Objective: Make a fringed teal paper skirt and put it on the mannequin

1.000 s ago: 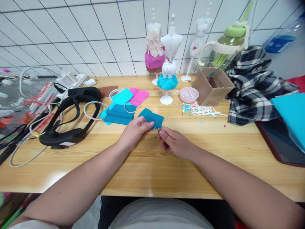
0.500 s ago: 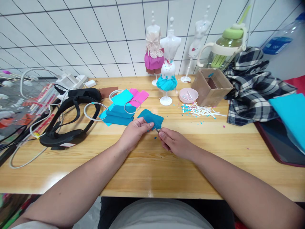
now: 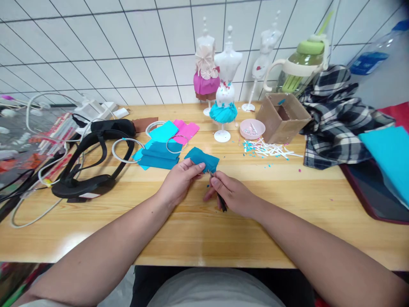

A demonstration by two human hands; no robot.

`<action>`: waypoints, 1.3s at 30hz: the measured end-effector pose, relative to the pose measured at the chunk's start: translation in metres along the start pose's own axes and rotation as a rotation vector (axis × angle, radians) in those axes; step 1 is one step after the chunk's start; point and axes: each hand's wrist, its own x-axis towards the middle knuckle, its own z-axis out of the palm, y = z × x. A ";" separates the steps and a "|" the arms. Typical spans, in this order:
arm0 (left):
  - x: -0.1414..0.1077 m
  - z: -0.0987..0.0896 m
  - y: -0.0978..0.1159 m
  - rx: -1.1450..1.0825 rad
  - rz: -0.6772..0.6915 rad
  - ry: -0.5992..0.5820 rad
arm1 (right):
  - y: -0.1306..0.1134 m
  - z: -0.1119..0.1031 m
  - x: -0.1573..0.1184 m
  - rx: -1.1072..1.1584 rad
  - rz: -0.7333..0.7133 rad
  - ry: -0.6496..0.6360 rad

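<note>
I log: left hand (image 3: 179,178) pinches the dark blue piece (image 3: 206,159) mid-view, thumb over fingers; right hand (image 3: 234,194) is curled round a black-handled tool (image 3: 221,201) (type unclear to me), tip at the lower edge. A scrap (image 3: 208,186) lies below: trimming begun, I judge, unfinished; amount left unclear.

The one view comes from the person's head, just above the near edge of the table (image 3: 198,243), facing forward and down so that the shirt (image 3: 211,290) sits at the bottom and the left forearm (image 3: 105,238) and right forearm (image 3: 319,243) reach in from the lower corners. It is near enough to set the left hand (image 3: 180,179) and right hand (image 3: 234,192) close to mid-picture, yet wide enough that the table runs out of sight on both sides. Beyond the table's far edge, the tiled wall (image 3: 143,42) fills the top.
</note>
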 end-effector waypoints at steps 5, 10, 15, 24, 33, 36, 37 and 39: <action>-0.001 0.001 -0.001 0.028 -0.002 -0.012 | 0.000 0.001 0.000 0.007 -0.003 0.018; 0.000 0.000 -0.002 0.042 0.004 -0.050 | 0.001 0.002 0.001 0.028 -0.022 0.017; 0.001 -0.001 -0.003 0.051 0.005 -0.052 | 0.001 0.003 0.002 0.045 -0.025 0.022; 0.001 -0.001 -0.001 0.012 0.005 -0.023 | 0.001 0.001 0.001 0.018 -0.009 -0.014; 0.001 -0.002 0.001 0.003 -0.013 -0.023 | 0.000 -0.004 -0.003 -0.071 0.009 0.071; 0.001 -0.002 0.001 0.017 -0.010 -0.019 | -0.001 -0.004 -0.002 -0.070 0.006 0.072; 0.001 -0.003 0.000 0.016 -0.006 -0.021 | -0.001 -0.005 -0.002 -0.070 0.004 0.073; 0.001 -0.003 0.000 0.008 0.007 -0.026 | -0.001 -0.005 -0.002 -0.072 0.003 0.072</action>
